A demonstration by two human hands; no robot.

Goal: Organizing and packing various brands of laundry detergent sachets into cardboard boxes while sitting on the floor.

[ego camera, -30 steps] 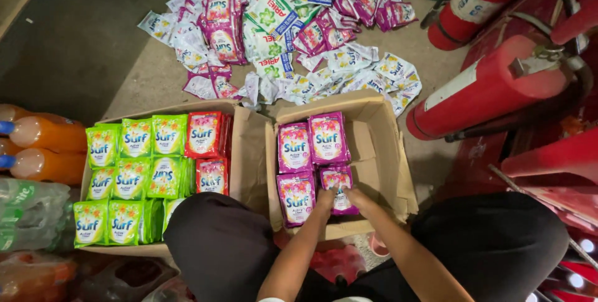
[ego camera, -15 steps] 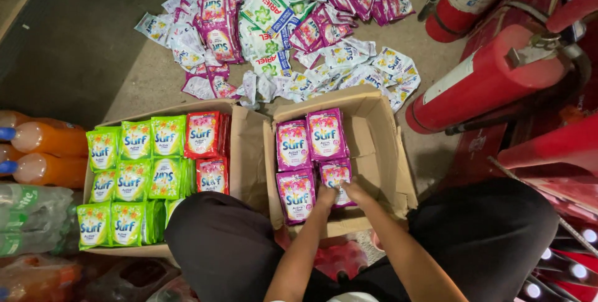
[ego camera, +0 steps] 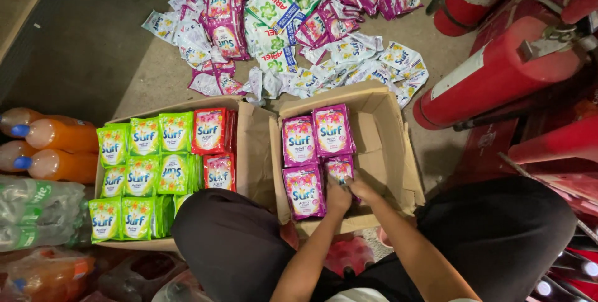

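both hands' grip (ego camera: 349, 191) clenched on one of four pink sachets (ego camera: 339, 168).

Both arms fwd, left hand (ego camera: 338, 197) & right hand (ego camera: 360, 187) side-by-side, fingers curled.

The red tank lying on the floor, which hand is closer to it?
Right. The right hand lies toward the red tank; the left hand is just beside it, farther away.
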